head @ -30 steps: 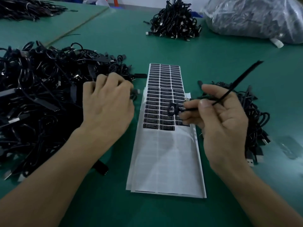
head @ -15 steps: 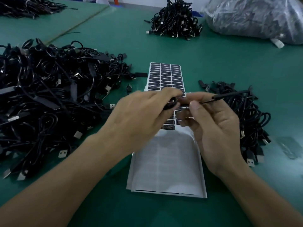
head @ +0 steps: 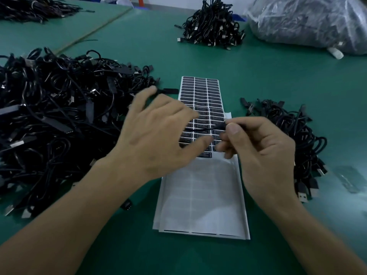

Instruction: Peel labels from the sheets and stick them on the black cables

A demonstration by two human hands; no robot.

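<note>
Your right hand point(head: 258, 151) pinches one thin black cable point(head: 210, 128) between thumb and curled fingers, with its free end poking left just above the label sheets point(head: 200, 195). Holding it there makes sense: the cable sits right over the labels, so a peeled one has almost no way to travel. Your left hand point(head: 158, 135) is spread wide with fingers splayed and nothing in it that I can make out, though it is blurred. It hovers over the left edge of the rows of black labels point(head: 200, 92), probably on its way to lift one. The sheets lie stacked in the middle of the green tabletop point(head: 278, 80), their near half already bare backing, so you are picking from the closest remaining row. The big heap of cables point(head: 49, 116) lies at your left and a smaller heap point(head: 297, 135) at your right — likely supply on one side and finished pieces on the other, though I cannot tell which is which.
</note>
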